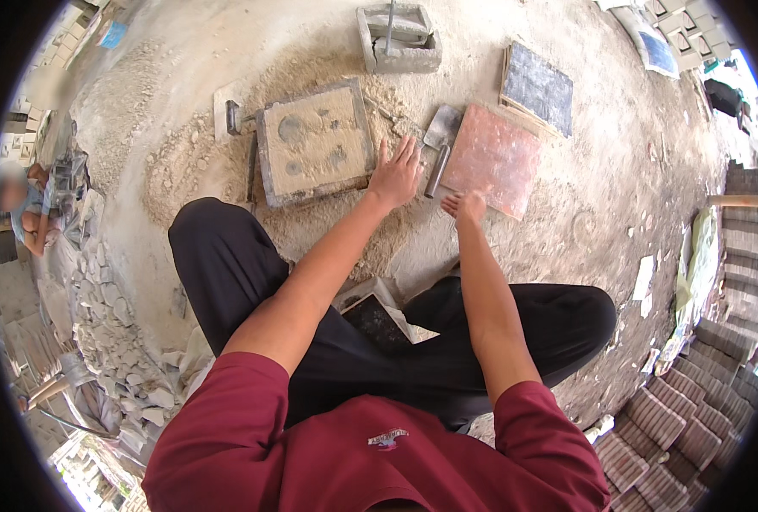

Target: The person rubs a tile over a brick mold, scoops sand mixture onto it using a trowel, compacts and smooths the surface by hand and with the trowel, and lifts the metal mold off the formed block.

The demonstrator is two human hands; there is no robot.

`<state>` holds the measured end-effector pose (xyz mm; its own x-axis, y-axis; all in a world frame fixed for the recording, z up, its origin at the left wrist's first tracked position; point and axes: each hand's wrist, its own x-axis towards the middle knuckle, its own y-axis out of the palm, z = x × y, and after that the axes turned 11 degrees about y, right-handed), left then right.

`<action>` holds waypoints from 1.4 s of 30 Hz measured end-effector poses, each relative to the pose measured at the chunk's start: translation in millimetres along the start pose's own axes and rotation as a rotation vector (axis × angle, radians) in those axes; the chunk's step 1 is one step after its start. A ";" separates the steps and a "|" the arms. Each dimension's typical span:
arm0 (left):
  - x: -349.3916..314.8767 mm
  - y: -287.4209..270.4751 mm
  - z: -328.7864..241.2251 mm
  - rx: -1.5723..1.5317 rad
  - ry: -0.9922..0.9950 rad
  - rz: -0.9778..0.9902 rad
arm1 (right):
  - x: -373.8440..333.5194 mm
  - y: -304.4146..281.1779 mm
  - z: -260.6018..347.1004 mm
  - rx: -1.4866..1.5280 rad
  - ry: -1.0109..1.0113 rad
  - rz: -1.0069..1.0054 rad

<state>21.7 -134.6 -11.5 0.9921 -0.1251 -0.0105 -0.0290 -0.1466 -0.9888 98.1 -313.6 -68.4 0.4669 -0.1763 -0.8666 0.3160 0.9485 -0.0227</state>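
Note:
My left hand (pixel 398 173) is open, its fingers spread, just right of a square frame (pixel 265 162) filled with sandy, pale material (pixel 319 136). The fill's surface has a few darker round patches. My right hand (pixel 466 206) is at the near left edge of a reddish square slab (pixel 494 158); its fingers reach left, and nothing shows in them. I cannot tell whether it touches the slab. Between my hands and beyond them lies a trowel with a grey blade (pixel 443 126) and a cylindrical handle (pixel 437 172). Neither hand grips it.
A grey rectangular trough (pixel 405 61) with a rod in it stands at the far side. Dark square plates (pixel 539 88) lie far right, a flat handled float (pixel 227 117) left. Rubble (pixel 114 316) and another person (pixel 33 205) are at left, stacked ridged tiles (pixel 652 418) near right.

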 end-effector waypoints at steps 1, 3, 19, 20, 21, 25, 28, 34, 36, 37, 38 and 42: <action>-7.0 1.9 7.4 0.002 -0.014 0.016 | -20.8 11.9 -9.5 -0.184 0.107 0.090; 2.4 -7.5 5.8 -0.120 -0.019 -0.017 | -20.4 28.1 -6.9 -0.479 -0.236 -0.042; -97.3 -48.9 102.6 -0.165 -0.509 -0.375 | -37.4 89.3 2.4 -0.812 -0.461 0.133; -102.8 -51.2 107.3 -0.169 -0.536 -0.421 | -33.2 89.8 13.2 -0.810 -0.477 0.131; -104.9 -54.5 113.6 -0.174 -0.525 -0.440 | -25.8 87.1 28.7 -0.793 -0.499 0.143; -146.8 -52.9 142.4 -0.277 -0.826 -0.495 | -58.7 94.6 30.0 -0.547 -0.281 0.375; -169.6 -59.8 169.8 -0.690 -1.112 -0.474 | -97.5 99.3 40.8 -0.390 -0.085 0.600; -174.5 -49.0 156.3 -0.734 -0.894 -0.336 | -167.7 109.4 55.7 -0.570 -0.294 0.576; -183.8 -44.0 159.1 -0.765 -0.879 -0.377 | -192.8 111.4 69.4 -1.297 -0.766 0.468; -189.2 -43.7 165.1 -0.789 -0.859 -0.426 | -208.9 114.0 73.5 -1.300 -0.765 0.477; -193.3 -43.7 169.9 -0.789 -0.865 -0.423 | -225.0 113.8 77.9 -1.517 -0.793 0.522; -223.6 -33.1 192.1 -1.313 -1.041 -0.554 | -274.1 100.5 62.3 -2.061 -0.828 0.631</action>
<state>-175.6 86.8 -5.1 0.5623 0.7511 -0.3459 0.7561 -0.6364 -0.1528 53.3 -186.3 197.9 0.4233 0.6205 -0.6601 -0.6696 -0.2764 -0.6893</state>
